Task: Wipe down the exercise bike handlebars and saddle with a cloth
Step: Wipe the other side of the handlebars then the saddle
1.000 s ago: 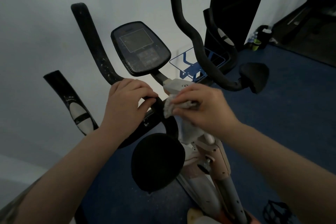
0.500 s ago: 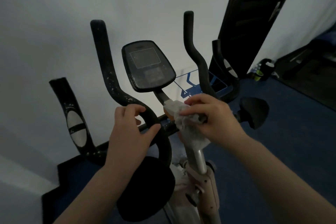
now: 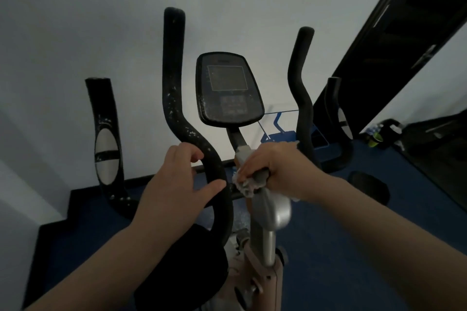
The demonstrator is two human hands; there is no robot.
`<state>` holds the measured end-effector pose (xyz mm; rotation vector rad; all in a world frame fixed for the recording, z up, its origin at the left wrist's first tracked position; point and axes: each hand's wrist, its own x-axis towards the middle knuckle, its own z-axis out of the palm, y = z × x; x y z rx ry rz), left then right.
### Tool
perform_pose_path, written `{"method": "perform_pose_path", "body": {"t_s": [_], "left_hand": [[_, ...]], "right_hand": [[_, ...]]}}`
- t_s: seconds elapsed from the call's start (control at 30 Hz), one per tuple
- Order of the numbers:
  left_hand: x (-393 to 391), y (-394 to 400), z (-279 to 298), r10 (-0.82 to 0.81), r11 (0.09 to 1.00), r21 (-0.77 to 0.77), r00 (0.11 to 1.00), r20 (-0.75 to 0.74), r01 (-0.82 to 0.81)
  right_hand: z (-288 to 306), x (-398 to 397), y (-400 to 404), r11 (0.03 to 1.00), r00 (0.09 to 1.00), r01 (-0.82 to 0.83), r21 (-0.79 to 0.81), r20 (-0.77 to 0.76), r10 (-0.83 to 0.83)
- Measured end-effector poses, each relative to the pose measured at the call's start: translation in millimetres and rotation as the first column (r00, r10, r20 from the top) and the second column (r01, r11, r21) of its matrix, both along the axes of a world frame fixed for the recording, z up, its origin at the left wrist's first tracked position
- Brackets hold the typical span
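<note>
The exercise bike stands in front of me with a dark console (image 3: 228,89) in the middle. A black left handlebar (image 3: 174,78), flecked with white, curves up beside it, and a black right handlebar (image 3: 300,78) rises on the other side. My left hand (image 3: 177,184) curls loosely round the lower bend of the left handlebar, thumb under it. My right hand (image 3: 275,169) grips a crumpled pale cloth (image 3: 243,184) and presses it on the bar at the top of the silver stem (image 3: 271,212). The saddle is not in view.
A black round pad (image 3: 182,265) sits low at the left. Outer arm levers (image 3: 106,139) with white ovals flank the bike. A white wall is close behind. A tall dark panel (image 3: 394,40) leans at right; bottles (image 3: 375,137) stand on the blue floor.
My view has tilted up, so the bike sits lower in frame. My left hand's grip on the left handlebar has loosened. My right hand with the cloth stays at the stem top.
</note>
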<state>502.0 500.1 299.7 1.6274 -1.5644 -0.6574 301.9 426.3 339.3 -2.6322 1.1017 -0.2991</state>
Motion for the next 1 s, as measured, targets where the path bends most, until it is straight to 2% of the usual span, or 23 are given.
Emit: {"method": "perform_pose_path", "body": {"t_s": [0.13,0.33,0.47,0.57,0.63,0.7,0.87,1.0], "left_hand": [[-0.3,0.6,0.2,0.011,1.000,-0.006,1.000,0.004,-0.011],[-0.2,2.4,3.5,0.008,1.000,-0.008,0.999,0.047,-0.008],[0.4,2.0,2.9,0.007,1.000,-0.006,0.999,0.053,-0.007],[-0.1,2.4,3.0,0.005,1.000,-0.016,0.998,0.062,-0.004],[0.2,1.6,2.3,0.006,1.000,-0.022,0.998,0.064,-0.004],[0.7,0.7,1.4,0.004,1.000,-0.020,0.998,0.069,-0.002],[0.6,1.6,1.0,0.004,1.000,-0.031,0.998,0.065,-0.002],[0.2,0.9,1.2,0.004,1.000,-0.020,0.998,0.063,-0.003]], "right_hand": [[-9.9,11.1,-6.0,0.997,0.995,-0.013,0.073,0.103,0.005],[0.5,-8.9,-4.3,0.970,0.997,-0.022,0.241,0.078,0.004],[-4.0,-13.3,1.2,0.996,0.999,-0.043,0.082,0.036,0.040],[1.8,-16.6,3.3,0.991,0.999,0.017,0.131,0.045,-0.023],[0.2,-16.4,2.4,0.997,0.999,-0.004,0.079,-0.038,0.007],[-4.8,-14.4,0.7,0.998,0.997,-0.038,0.043,-0.059,0.041],[-15.8,-9.7,-3.0,0.993,0.993,-0.116,0.010,0.023,0.116],[-23.2,2.7,-4.5,0.999,0.983,-0.005,0.052,0.186,-0.005]]}}
